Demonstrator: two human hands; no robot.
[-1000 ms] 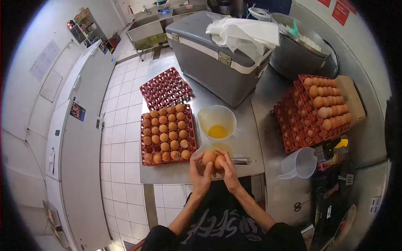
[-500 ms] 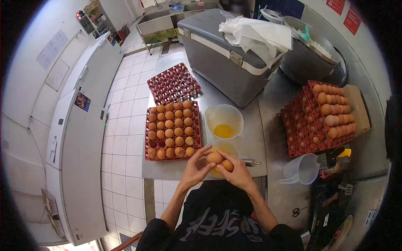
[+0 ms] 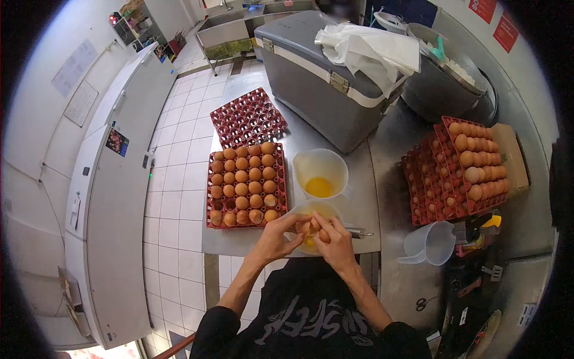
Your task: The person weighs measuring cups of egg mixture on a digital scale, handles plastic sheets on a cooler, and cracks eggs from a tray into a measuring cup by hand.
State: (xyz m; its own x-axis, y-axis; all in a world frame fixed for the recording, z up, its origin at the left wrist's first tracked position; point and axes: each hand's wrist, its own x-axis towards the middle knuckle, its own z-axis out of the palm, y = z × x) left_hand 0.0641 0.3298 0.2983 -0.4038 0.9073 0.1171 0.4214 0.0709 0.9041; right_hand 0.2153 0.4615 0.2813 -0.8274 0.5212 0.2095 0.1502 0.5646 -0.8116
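Observation:
Over a translucent bowl or jug [image 3: 326, 208] at the table's front edge, my left hand [image 3: 278, 238] and my right hand [image 3: 336, 244] meet with closed fingers. An egg [image 3: 308, 226] held by my left hand looks cracked open, and my right hand holds another egg [image 3: 324, 236]. Yellow yolk shows below the fingers. Just behind stands a translucent jug [image 3: 321, 173] with yellow egg liquid in it. To the left, a red tray [image 3: 283, 179] holds several brown eggs, some of them broken shells.
An empty red tray [image 3: 248, 118] lies behind the egg tray. A grey cooler [image 3: 320, 84] with white plastic stands at the back. On the right are stacked egg trays [image 3: 439, 173], another translucent jug [image 3: 429, 242], a large pot [image 3: 442, 90] and scissors [image 3: 426, 303].
The egg in my left hand was whole and now appears broken open. Both hands stay close together over the container. The camera view has shifted.

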